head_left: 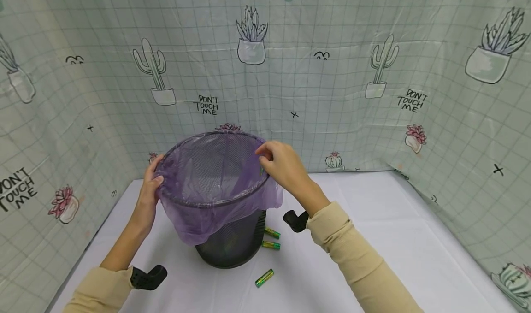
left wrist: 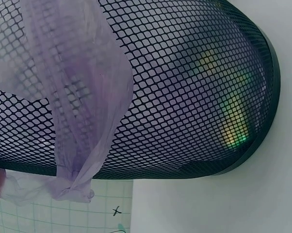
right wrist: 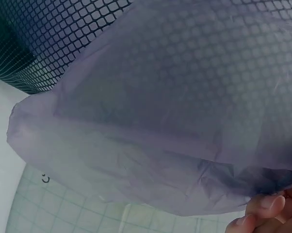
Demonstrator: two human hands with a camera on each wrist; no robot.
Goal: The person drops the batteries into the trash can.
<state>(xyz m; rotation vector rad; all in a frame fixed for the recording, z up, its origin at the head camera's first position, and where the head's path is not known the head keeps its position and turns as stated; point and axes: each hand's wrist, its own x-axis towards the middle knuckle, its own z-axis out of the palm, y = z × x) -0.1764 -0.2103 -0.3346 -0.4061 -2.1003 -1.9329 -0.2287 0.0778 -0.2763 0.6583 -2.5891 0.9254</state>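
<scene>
A black mesh bin [head_left: 232, 244] stands upright on the white surface [head_left: 365, 239], lined with a sheer purple liner [head_left: 195, 221] folded outward over its rim, so that a loose skirt hangs down the outside, lowest at the front left. The left hand [head_left: 148, 193] is clamped on the lined rim at the bin's left side, its thumb over the top edge. The right hand [head_left: 286, 165] is at the opposite side of the rim, fingers bent, thumb and forefinger close together as they pinch the liner at the edge. A small green patch shows just below that thumb, too small to identify.

Three green-and-gold batteries [head_left: 264, 278] lie on the surface to the right of the bin: two just beside its base, the third apart from them and nearer the person. In the left wrist view, a gathered twist of liner sticks out past the mesh, and blurred yellow-green shapes show through the lower wall; whether they are inside or beyond it cannot be told.

Beige sleeves [head_left: 356, 253] cover both forearms. Behind hangs a gridded backdrop [head_left: 274, 87] printed with potted cacti and "DON'T TOUCH ME".
</scene>
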